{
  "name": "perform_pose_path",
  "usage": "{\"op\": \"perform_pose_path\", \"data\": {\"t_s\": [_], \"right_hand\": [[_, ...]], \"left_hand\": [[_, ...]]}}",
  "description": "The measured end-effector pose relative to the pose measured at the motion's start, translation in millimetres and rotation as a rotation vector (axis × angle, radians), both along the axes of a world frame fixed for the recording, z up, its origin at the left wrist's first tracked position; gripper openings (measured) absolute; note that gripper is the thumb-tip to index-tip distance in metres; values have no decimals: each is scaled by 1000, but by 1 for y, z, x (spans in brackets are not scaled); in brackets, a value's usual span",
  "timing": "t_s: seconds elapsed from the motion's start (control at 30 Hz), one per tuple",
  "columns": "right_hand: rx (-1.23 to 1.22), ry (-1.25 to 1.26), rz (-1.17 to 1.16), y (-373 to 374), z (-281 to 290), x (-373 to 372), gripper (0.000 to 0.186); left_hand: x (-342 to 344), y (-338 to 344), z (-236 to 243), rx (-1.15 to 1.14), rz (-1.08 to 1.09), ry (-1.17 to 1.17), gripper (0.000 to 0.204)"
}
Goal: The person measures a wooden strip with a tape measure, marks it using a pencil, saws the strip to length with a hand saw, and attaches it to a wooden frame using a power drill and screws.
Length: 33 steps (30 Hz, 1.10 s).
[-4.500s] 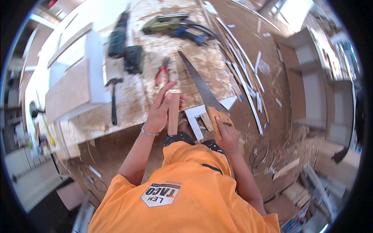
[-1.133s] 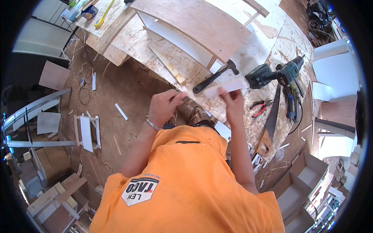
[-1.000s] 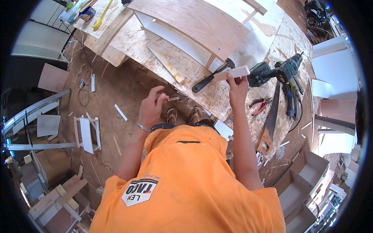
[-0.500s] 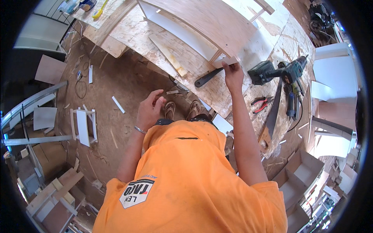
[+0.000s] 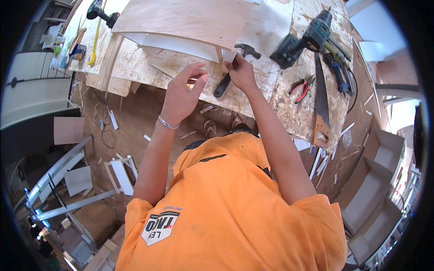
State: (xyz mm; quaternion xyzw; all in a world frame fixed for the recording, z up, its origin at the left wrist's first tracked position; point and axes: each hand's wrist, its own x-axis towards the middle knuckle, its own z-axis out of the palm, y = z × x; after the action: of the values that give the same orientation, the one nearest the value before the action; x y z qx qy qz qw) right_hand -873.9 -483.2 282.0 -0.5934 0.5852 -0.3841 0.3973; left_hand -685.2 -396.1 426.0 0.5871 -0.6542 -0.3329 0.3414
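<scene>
My right hand (image 5: 242, 73) is closed in a pinch at the near right corner of a plywood-topped box (image 5: 185, 22) on the workbench. A small pale piece of wood (image 5: 224, 68) shows at its fingertips, mostly hidden. Directly under this hand lies a hammer (image 5: 222, 86), its black handle toward me and its head beyond my fingers. My left hand (image 5: 183, 92) hovers at the bench's near edge, fingers apart and slightly curled, with nothing in it. Behind it a flat wooden strip (image 5: 162, 67) lies beside the box, partly covered.
On the worn bench (image 5: 266, 97), a cordless drill (image 5: 312, 34), red-handled pliers (image 5: 301, 89), a handsaw (image 5: 321, 104) and a blue-black power tool (image 5: 340, 77) lie to the right. Another drill (image 5: 103, 13) and a yellow tape (image 5: 92, 58) lie far left. Open wooden boxes (image 5: 368, 185) stand on the right.
My left hand has risen from near my body to the bench edge. My right hand still pinches the wood piece by the box's corner. The view has shifted, showing more of the bench.
</scene>
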Motion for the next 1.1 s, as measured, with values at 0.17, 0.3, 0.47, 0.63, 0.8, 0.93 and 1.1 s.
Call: {"op": "perform_pose_path", "data": {"t_s": [0.17, 0.3, 0.47, 0.63, 0.8, 0.93, 1.1], "right_hand": [[-70, 91, 81, -14, 8, -23, 38], [-74, 96, 149, -39, -1, -36, 40], [-120, 88, 246, -40, -3, -33, 37], [-122, 245, 215, -26, -12, -23, 44], [-64, 187, 152, -17, -17, -14, 51], [-32, 238, 158, -22, -15, -18, 50], [-5, 325, 195, -26, -6, -19, 46]], "left_hand": [[4, -19, 2, 12, -28, -83, 38], [1, -48, 3, -187, -103, -288, 44], [-12, -84, -6, -369, -256, -521, 62], [-20, -103, -39, -523, -257, -655, 76], [-22, -107, -53, -610, -230, -653, 74], [-17, -114, -56, -681, -227, -736, 67], [-10, -121, -51, -717, -244, -653, 57]]}}
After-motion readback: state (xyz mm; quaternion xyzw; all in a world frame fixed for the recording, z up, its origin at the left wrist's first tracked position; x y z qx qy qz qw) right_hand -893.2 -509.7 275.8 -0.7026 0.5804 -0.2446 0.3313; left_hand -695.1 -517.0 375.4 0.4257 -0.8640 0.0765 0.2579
